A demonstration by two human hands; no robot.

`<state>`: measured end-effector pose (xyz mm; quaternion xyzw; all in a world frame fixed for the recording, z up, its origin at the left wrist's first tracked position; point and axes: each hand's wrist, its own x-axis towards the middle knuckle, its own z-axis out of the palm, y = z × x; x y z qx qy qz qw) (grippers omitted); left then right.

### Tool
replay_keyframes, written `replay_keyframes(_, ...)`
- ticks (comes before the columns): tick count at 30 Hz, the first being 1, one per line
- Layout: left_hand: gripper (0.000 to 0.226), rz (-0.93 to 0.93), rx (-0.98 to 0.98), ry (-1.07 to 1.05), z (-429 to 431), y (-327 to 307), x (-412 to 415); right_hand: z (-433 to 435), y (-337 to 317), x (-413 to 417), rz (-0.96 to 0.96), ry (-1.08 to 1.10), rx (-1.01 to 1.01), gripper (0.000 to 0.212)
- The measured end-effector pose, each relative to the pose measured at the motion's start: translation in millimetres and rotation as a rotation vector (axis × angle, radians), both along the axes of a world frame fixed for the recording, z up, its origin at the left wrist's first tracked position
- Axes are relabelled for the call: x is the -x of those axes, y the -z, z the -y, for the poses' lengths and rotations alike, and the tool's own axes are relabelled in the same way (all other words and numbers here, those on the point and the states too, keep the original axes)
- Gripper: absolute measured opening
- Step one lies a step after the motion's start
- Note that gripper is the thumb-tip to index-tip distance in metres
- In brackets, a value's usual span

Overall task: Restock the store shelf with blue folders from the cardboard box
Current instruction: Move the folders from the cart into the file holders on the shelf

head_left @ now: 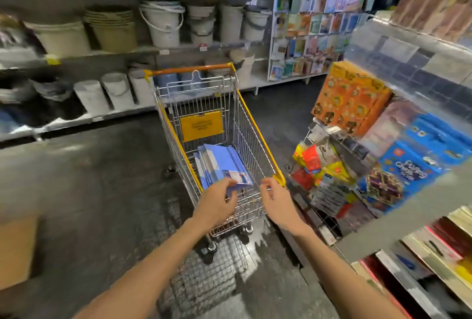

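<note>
The left hand (217, 207) reaches over the near end of the cart (255, 127) and pinches the near edge of the top blue folder, thumb above and fingers beneath. The right hand (278, 204) hangs just beside the cart's yellow near corner, its fingers loosely curled and holding nothing. The folders (217, 163) lie stacked flat on the cart's wire floor, towards its near left side. A blurred brown box (15, 249) sits on the floor at far left. On the right a grey shelf (398, 224) juts in, with orange packs (350, 99) stacked beyond it. Across the aisle stand white buckets (163, 25) and a rack of cards (314, 20).
</note>
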<state>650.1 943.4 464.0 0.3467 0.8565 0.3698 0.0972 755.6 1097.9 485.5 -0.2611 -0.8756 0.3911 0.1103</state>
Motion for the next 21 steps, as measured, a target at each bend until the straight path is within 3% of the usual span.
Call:
replay_keyframes(9,0.033,0.157,0.095,-0.046,11.5,48.7,86.0,-2.9,51.9,94.0,0.222,-0.087,0.031,0.031)
replay_keyframes(21,0.030,0.363,0.188,-0.149,-68.6,96.0,227.0,-81.4,128.2,245.1,0.393,-0.068,0.201,0.028)
